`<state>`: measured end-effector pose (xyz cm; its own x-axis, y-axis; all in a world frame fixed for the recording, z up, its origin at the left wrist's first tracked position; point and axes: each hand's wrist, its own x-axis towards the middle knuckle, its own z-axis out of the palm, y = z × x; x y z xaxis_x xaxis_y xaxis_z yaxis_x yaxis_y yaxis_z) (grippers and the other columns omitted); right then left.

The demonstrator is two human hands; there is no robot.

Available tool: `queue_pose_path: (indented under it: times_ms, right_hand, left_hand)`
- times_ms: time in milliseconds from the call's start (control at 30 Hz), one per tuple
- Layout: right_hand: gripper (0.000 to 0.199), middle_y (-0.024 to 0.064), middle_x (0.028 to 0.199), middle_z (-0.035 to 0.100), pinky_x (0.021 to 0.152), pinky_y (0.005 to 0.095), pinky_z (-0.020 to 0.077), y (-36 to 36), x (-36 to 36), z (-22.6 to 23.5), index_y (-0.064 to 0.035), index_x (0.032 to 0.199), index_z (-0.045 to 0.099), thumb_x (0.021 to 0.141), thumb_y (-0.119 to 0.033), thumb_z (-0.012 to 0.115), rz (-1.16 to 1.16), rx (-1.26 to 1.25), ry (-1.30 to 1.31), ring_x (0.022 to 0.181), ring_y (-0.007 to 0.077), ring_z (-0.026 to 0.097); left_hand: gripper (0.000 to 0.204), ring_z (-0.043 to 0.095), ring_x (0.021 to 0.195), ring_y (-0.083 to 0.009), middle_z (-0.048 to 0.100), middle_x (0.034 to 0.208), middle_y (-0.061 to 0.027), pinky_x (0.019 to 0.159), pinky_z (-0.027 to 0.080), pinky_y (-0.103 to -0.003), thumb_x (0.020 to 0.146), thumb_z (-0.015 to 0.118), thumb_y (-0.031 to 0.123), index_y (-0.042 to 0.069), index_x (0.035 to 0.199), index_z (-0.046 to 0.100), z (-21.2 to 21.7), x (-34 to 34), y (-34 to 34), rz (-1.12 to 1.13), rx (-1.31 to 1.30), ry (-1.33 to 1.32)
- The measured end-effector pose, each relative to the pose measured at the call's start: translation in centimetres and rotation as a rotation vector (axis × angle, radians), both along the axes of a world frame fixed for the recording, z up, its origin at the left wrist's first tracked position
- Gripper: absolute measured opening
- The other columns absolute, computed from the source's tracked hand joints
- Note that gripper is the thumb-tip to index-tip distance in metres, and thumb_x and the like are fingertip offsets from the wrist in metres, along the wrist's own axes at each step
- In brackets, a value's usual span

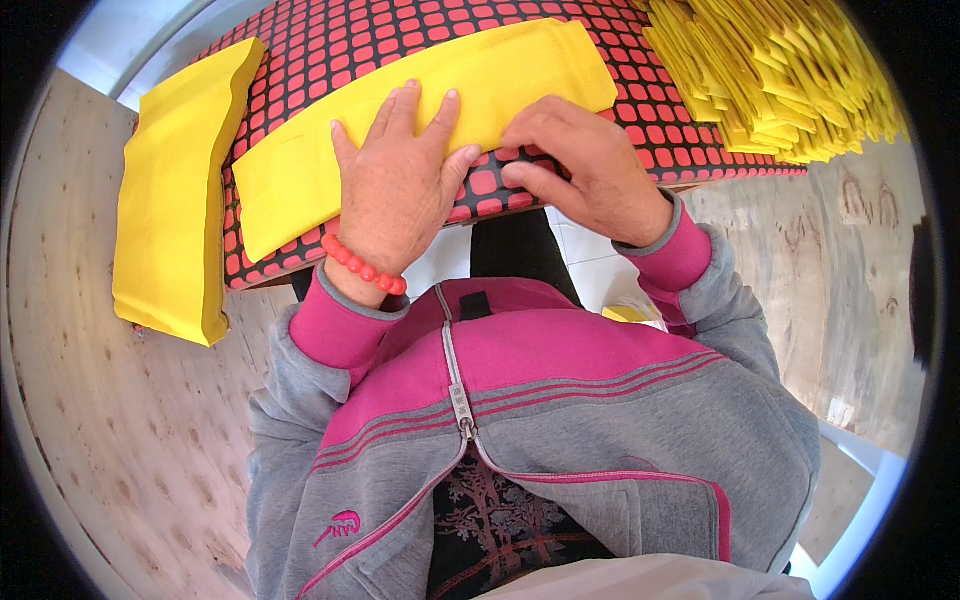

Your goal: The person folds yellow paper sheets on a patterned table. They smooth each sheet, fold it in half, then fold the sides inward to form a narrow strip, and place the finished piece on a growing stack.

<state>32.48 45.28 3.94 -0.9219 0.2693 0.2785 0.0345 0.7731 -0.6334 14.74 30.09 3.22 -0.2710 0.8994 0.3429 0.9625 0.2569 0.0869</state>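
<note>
My left hand lies flat with spread fingers on a long folded strip of yellow cloth, pressing it to the table. Red beads circle that wrist. My right hand is at the strip's near edge, its fingers curled and the thumb apart from the forefinger. Nothing shows between them, though the other fingertips are partly hidden. The strip runs slantwise across a red-and-black patterned table cover.
To the left, a flat stack of folded yellow cloth overhangs the table edge. A big heap of folded yellow pieces sits at the far right. Pale wooden boards are at the left side.
</note>
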Motion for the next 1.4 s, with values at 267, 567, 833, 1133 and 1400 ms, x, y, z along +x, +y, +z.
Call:
queue_pose_path:
  times_ms: [267,567,833,1133,1400]
  right_hand:
    - [0.025,0.0166,0.124,0.067,0.088,0.0356,0.0546,0.9,2.7,0.3,-0.0008,0.107,0.068,0.087,-0.013,0.078,-0.245,0.324,0.045,0.109,0.0320,0.067]
    - [0.048,0.0218,0.133,0.063,0.104,0.0435,0.0475,4.1,-6.0,1.4,0.0004,0.130,0.062,0.094,-0.029,0.073,0.145,0.312,0.222,0.123,0.0387,0.060]
    - [0.045,0.0181,0.148,0.055,0.116,0.0367,0.0379,5.4,-9.5,-1.9,-0.0014,0.142,0.056,0.103,-0.025,0.061,0.174,0.210,0.062,0.139,0.0304,0.051]
    - [0.062,0.0183,0.155,0.049,0.118,0.0422,0.0361,5.0,-9.4,-2.0,-0.0049,0.145,0.054,0.093,-0.034,0.073,0.140,0.405,0.064,0.143,0.0336,0.047]
    - [0.064,0.0179,0.154,0.050,0.118,0.0423,0.0367,4.8,-9.4,-2.0,-0.0051,0.144,0.055,0.091,-0.035,0.075,0.123,0.412,0.071,0.142,0.0336,0.047]
  left_hand:
    - [0.052,0.048,0.137,-0.0303,0.050,0.146,-0.0154,0.103,0.037,-0.074,0.097,0.065,0.039,0.016,0.142,0.057,-0.6,0.4,0.0,0.026,0.030,0.054]
    - [0.048,0.052,0.134,-0.0349,0.051,0.146,-0.0188,0.099,0.039,-0.071,0.098,0.061,0.040,0.016,0.139,0.057,-1.6,0.3,-0.4,0.038,0.108,0.045]
    - [0.031,0.061,0.104,-0.0321,0.062,0.110,-0.0133,0.085,0.053,-0.045,0.088,0.073,0.033,0.008,0.104,0.066,-0.1,0.2,-5.6,0.101,0.160,-0.092]
    - [0.032,0.061,0.095,-0.0310,0.064,0.109,-0.0101,0.079,0.051,-0.041,0.079,0.082,0.023,0.005,0.100,0.067,0.0,-1.8,-12.5,0.211,0.247,0.045]
    - [0.034,0.063,0.101,-0.0349,0.066,0.114,-0.0147,0.089,0.049,-0.044,0.082,0.081,0.023,0.002,0.105,0.066,1.1,-1.8,-12.7,0.191,0.202,-0.003]
